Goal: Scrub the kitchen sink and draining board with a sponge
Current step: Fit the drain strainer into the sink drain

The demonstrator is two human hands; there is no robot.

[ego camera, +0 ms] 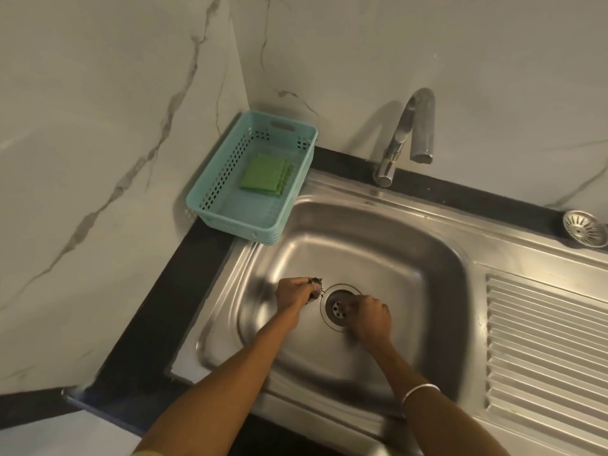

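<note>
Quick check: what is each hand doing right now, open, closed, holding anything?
Left hand: closed on a small dark clump.
Right hand: curled at the drain; contents cannot be told.

1 sink [378, 225], 1 basket [210, 205] (2 hands [292, 292])

Dim, warm light; soft glare on the sink [388, 225]; edges bow, detail perhaps slightly blurred.

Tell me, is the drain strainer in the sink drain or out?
Out: the strainer sits on the sink's back ledge, and the drain is uncovered.
</note>
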